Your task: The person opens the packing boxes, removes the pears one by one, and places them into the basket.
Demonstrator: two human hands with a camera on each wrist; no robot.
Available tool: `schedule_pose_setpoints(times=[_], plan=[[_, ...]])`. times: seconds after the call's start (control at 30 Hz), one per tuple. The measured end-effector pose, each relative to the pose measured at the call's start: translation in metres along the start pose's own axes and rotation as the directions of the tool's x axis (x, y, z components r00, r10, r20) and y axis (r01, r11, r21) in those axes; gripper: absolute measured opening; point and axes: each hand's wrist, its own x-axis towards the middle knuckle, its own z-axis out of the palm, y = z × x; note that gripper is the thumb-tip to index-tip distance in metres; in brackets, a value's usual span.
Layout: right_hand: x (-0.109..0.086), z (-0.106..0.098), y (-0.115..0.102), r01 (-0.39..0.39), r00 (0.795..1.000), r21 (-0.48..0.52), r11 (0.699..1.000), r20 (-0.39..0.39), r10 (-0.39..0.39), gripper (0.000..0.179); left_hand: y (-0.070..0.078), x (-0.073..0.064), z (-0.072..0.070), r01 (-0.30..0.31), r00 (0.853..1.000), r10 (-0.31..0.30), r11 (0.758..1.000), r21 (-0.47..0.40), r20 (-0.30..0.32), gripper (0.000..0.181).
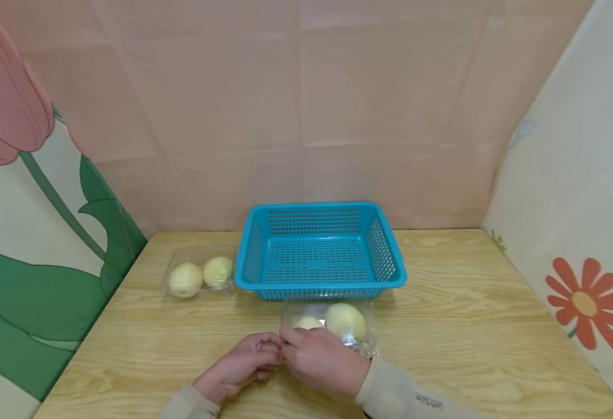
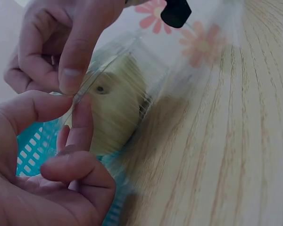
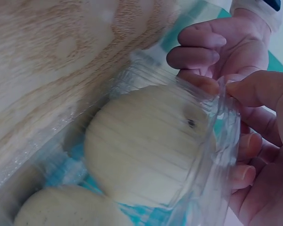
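A clear plastic clamshell box (image 1: 371,330) with two round, pale yellow pears (image 1: 346,320) stands at the front of the blue basket. My left hand (image 1: 245,364) pinches the box's edge at its near left corner between thumb and forefinger. Right beside it, my right hand (image 1: 327,359) pinches the same edge and covers part of the smaller-looking pear. In the left wrist view, the fingertips of both hands meet at the thin plastic rim (image 2: 87,87). Through the plastic in the right wrist view, one pear (image 3: 146,146) shows a dark stem hollow.
An empty blue perforated basket (image 1: 316,286) stands at the back middle of the wooden table (image 1: 468,326). Left of it lies another clear clamshell box (image 1: 193,254) holding two pears (image 1: 185,280). A pink cloth backdrop (image 1: 296,116) and printed side panels surround the table.
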Motion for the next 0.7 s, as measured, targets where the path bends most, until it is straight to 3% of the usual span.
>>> schedule_pose_setpoints(times=[0.23, 0.4, 0.7], plan=[[-0.0006, 0.0020, -0.0002, 0.015, 0.999, -0.037, 0.999, -0.045, -0.017, 0.009, -0.0015, -0.0002, 0.0005, 0.010, 0.999, -0.010, 1.000, 0.018, -0.033, 0.015], [0.0040, -0.0009, 0.0019, 0.005, 0.999, 0.037, 0.999, -0.053, -0.003, 0.007, -0.0028, -0.0013, -0.0008, 0.020, 0.999, -0.019, 1.000, 0.024, -0.051, 0.014], [-0.0013, -0.0072, 0.0066, -0.038, 0.998, 0.107, 0.994, -0.040, 0.042, 0.025, -0.0029, 0.0016, -0.0003, 0.031, 1.000, -0.031, 0.999, 0.010, 0.002, 0.012]])
